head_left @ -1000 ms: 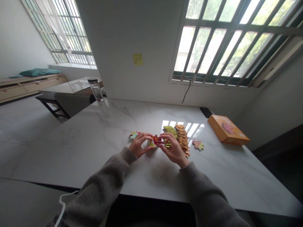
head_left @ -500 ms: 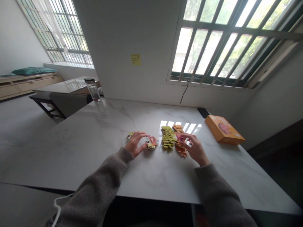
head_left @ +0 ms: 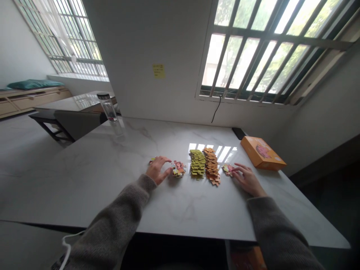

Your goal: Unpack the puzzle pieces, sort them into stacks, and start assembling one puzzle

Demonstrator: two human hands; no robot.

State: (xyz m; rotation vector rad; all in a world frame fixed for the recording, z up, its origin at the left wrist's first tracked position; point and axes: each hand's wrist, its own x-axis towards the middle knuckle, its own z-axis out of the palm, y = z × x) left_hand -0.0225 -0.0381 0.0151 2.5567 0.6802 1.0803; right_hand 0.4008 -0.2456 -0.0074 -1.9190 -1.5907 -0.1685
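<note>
Resting on a white marble table [head_left: 84, 180] with soft grey veins, the left hand [head_left: 157, 170] and right hand [head_left: 247, 180] lie open, fingers loosely apart and clamped on nothing. Jigsaw pieces of thick, glossy card sit in a row at lower centre of the frame. A loose cluster [head_left: 178, 169] of red, pink and yellow pieces lies just beside the left thumb, and a lone piece [head_left: 152, 159] lies near that hand's fingertips. Right of the cluster stand a yellow-green stack [head_left: 197, 164] and an orange stack [head_left: 211, 167], both long, knobbly columns of overlapped pieces, touching or almost touching each other. A small pink-and-yellow pair [head_left: 227, 169] lies at the right fingertips; whether they touch it is hard to tell.

Farther right, an orange cardboard box [head_left: 263, 153] with a pink picture on top lies flat and shut near the table's edge, and a flat black slab [head_left: 239, 133] lies by the wall. At upper left of the table stands a clear glass bottle [head_left: 108, 108] with a dark cap; its contents are too small to tell. Grey knit sleeves [head_left: 118, 221] cover both forearms.
</note>
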